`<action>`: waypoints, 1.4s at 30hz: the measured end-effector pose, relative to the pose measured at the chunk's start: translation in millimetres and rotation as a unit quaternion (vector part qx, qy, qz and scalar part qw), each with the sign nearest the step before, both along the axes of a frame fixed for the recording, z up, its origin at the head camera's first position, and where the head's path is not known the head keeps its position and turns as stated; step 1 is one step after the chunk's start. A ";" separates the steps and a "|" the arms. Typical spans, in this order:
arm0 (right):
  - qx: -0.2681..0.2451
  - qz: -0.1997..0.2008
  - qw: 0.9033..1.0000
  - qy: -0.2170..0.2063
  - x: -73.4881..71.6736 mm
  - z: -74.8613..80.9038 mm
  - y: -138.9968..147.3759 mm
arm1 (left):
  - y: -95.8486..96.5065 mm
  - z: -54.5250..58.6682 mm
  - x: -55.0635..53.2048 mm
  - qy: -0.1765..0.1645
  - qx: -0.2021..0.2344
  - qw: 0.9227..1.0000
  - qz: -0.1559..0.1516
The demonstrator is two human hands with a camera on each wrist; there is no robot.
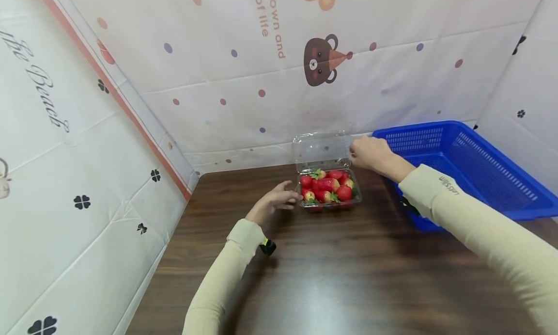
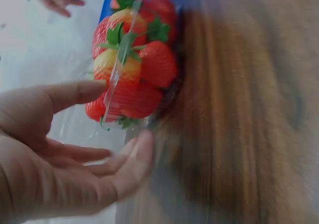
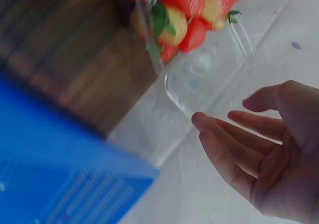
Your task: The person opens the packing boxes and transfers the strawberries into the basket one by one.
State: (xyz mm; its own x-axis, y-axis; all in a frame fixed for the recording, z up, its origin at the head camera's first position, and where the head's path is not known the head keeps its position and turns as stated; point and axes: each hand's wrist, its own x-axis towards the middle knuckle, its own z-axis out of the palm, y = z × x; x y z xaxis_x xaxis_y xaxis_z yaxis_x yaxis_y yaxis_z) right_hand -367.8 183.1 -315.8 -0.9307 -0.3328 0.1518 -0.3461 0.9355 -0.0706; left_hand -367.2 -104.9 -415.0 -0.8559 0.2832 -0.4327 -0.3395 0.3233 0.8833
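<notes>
A clear plastic clamshell box (image 1: 331, 205) full of strawberries (image 1: 326, 184) stands on the table near the back wall. Its hinged lid (image 1: 320, 151) is raised, leaning toward the wall. My left hand (image 1: 281, 198) is at the box's left end, thumb and fingers spread around the rim in the left wrist view, not closed on it. My right hand (image 1: 368, 152) is beside the lid's right edge. In the right wrist view, its fingertips (image 3: 200, 120) are right at the lid's edge, with the thumb apart and nothing gripped.
A blue plastic basket (image 1: 501, 151) with slotted walls stands at the right, under my right forearm. The brown wooden table (image 1: 314, 272) ends at a wall covered with printed white cloth (image 1: 244, 83). Another cloth wall (image 1: 87, 180) rises along the left.
</notes>
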 end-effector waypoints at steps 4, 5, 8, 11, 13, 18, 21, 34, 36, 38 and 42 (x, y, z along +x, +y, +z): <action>0.008 0.032 0.997 -0.069 -3.5 -11.8 -16.5 | 0.3 -1.9 -10.6 -0.005 0.072 0.997 0.017; 0.009 0.038 0.996 -0.086 -3.6 -14.8 -21.4 | 0.3 -2.8 -13.3 -0.006 0.082 0.996 0.017; 0.008 0.051 0.991 -0.123 -3.5 -24.0 -35.6 | 1.0 -4.7 -20.3 -0.009 0.094 0.995 0.018; 0.005 0.065 0.988 -0.141 -2.7 -31.3 -46.8 | 3.4 -4.1 -24.8 -0.015 0.100 0.995 0.025; 0.004 0.076 0.986 -0.146 -2.8 -34.8 -51.8 | 4.6 -4.1 -25.6 -0.018 0.100 0.994 0.031; 0.000 0.104 0.984 -0.148 -4.2 -40.7 -58.8 | 2.9 -9.2 -27.1 -0.040 0.117 0.992 0.030; -0.004 0.116 0.982 -0.152 -4.7 -43.6 -61.6 | 0.9 -11.3 -28.1 -0.051 0.126 0.990 0.027; -0.018 0.119 0.983 -0.142 -10.0 -28.5 -62.0 | -2.8 -17.4 -24.4 -0.054 0.144 0.987 0.035; -0.026 0.122 0.984 -0.128 -14.8 -13.1 -55.7 | -2.8 -19.1 -23.5 -0.056 0.148 0.987 0.039; -0.047 0.116 0.984 -0.130 -20.1 8.1 -45.1 | -2.4 -20.0 -22.6 -0.054 0.150 0.986 0.039; -0.055 0.093 0.987 -0.115 -33.4 51.0 -10.7 | -1.3 -20.4 -20.9 -0.050 0.155 0.986 0.034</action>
State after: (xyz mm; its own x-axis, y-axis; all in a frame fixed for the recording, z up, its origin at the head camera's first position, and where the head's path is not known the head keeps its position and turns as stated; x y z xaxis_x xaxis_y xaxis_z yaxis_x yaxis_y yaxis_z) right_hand -401.2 172.4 -264.8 -0.8690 -0.4946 -0.0125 -0.4741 0.8397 -0.2648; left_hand -388.1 -106.2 -435.5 -0.8347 0.3584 -0.4181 -0.4420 0.0169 0.8968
